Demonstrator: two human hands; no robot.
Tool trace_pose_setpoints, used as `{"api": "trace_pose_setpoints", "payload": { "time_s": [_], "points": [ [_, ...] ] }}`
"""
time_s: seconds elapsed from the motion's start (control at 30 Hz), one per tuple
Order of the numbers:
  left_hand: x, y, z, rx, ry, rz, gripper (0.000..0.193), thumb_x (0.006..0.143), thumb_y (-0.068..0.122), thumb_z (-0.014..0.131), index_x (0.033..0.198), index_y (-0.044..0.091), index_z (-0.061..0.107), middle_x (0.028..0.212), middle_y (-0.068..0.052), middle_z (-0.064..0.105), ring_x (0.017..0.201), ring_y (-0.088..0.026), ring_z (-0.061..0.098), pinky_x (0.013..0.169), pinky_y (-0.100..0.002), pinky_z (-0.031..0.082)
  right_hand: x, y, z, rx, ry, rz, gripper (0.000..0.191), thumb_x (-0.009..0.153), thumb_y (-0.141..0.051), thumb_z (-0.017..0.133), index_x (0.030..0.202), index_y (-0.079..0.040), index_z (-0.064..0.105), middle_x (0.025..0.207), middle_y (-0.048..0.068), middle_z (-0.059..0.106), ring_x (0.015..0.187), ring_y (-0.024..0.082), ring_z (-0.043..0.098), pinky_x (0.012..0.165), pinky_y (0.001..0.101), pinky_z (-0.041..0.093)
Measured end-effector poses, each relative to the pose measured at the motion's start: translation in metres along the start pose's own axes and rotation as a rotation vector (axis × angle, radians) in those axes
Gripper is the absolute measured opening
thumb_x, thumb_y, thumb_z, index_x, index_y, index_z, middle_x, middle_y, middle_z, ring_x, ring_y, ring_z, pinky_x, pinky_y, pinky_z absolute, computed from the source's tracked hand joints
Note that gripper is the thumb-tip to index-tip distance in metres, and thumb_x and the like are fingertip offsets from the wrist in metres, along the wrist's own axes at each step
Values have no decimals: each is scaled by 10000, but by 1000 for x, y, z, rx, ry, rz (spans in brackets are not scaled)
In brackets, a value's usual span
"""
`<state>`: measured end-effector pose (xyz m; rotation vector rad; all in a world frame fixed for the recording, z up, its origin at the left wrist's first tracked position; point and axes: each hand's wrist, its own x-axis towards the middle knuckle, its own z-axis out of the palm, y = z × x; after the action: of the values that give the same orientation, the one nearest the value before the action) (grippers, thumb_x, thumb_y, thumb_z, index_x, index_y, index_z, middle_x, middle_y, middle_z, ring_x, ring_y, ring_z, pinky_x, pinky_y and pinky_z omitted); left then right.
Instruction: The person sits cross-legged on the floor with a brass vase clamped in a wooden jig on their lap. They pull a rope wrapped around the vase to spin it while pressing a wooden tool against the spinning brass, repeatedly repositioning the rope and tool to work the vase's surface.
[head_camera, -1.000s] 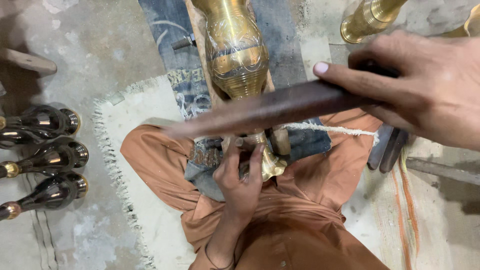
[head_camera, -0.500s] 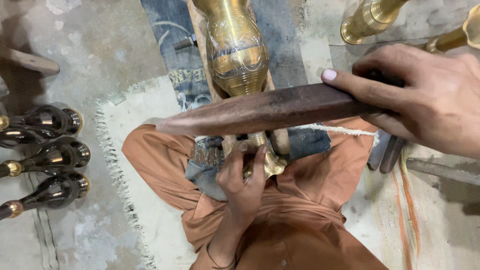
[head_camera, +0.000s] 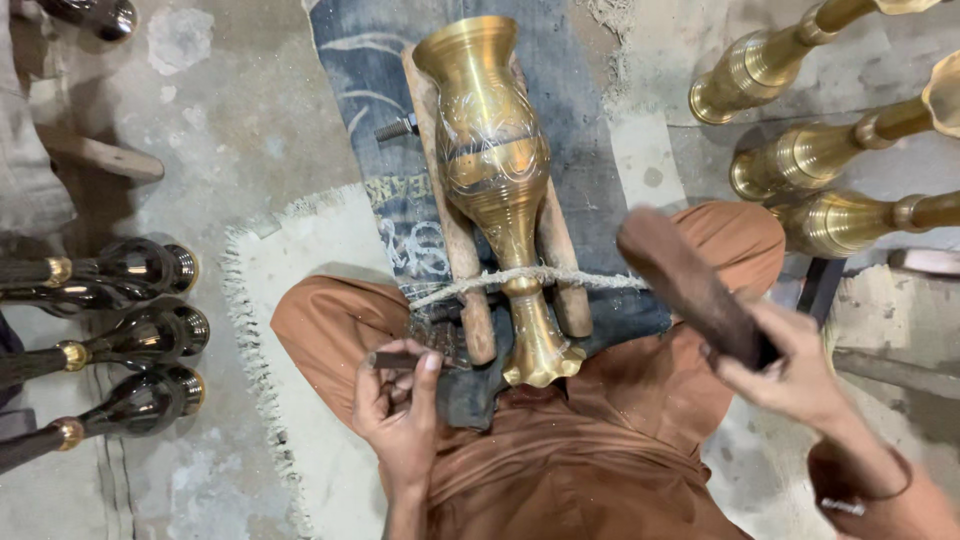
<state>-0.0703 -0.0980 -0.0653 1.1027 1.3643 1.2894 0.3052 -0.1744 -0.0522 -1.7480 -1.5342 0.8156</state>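
Brass vase (head_camera: 497, 170) is lying tied between two wooden bars. Left hand (head_camera: 398, 405) is gripping what looks like a small chisel (head_camera: 392, 360) beside its foot; right hand (head_camera: 795, 375) is clutching a wooden mallet (head_camera: 685, 282) right of it.

To your left you see three dark vases (head_camera: 140, 335) lying on the concrete floor (head_camera: 260, 130); to your right, three brass vases (head_camera: 800, 140); a fringed white mat (head_camera: 300, 300) lies beneath you.

Chisel (head_camera: 395, 360): tip hidden under the left hand (head_camera: 400, 405). Mallet (head_camera: 690, 285): motion-blurred; handle end covered by the right hand (head_camera: 790, 375). Vase (head_camera: 497, 170): foot partly hidden behind the rope (head_camera: 520, 278). Brass vases (head_camera: 800, 130): tops cut off at the right edge. Dark vases (head_camera: 120, 330): necks cut off at the left edge.
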Motion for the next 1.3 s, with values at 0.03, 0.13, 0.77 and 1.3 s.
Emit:
{"api": "trace_pose_setpoints", "payload": {
  "time_s": [0.03, 0.13, 0.77, 1.3],
  "points": [
    [-1, -3, -5, 4, 19, -15, 250, 942, -21, 705, 1165, -23, 592, 1036, -67, 699, 881, -103, 701, 789, -224, 595, -15, 10, 17, 14, 34, -35, 380, 650, -53, 764, 1018, 0, 689, 962, 84, 715, 837, 169, 687, 761, 324, 531],
    [-5, -15, -15, 5, 37, -48, 240, 946, -32, 699, 1163, -27, 598, 1027, -67, 694, 870, -107, 697, 785, -226, 599, -60, 27, 59, 86, -46, 226, 364, 618, -37, 778, 975, 8, 722, 910, 106, 693, 779, 208, 700, 756, 331, 550],
    [-33, 10, 18, 626, -437, 346, 368, 887, 87, 724, 1252, 53, 685, 1358, -111, 671, 1028, -308, 762, 788, -389, 633, -110, 21, 80, -419, -346, 385, 612, 679, -221, 817, 1234, -76, 603, 1194, 233, 666, 1001, 408, 681, 827, 476, 551],
    [-7, 2, -17, 552, -256, 211, 365, 901, 119, 714, 1248, 9, 682, 1082, -152, 771, 971, -263, 751, 847, -362, 578, -89, 8, 82, 125, 35, 441, 487, 688, -230, 908, 1057, -61, 638, 669, 68, 622, 593, 130, 541, 526, 321, 474]
  ]
}}
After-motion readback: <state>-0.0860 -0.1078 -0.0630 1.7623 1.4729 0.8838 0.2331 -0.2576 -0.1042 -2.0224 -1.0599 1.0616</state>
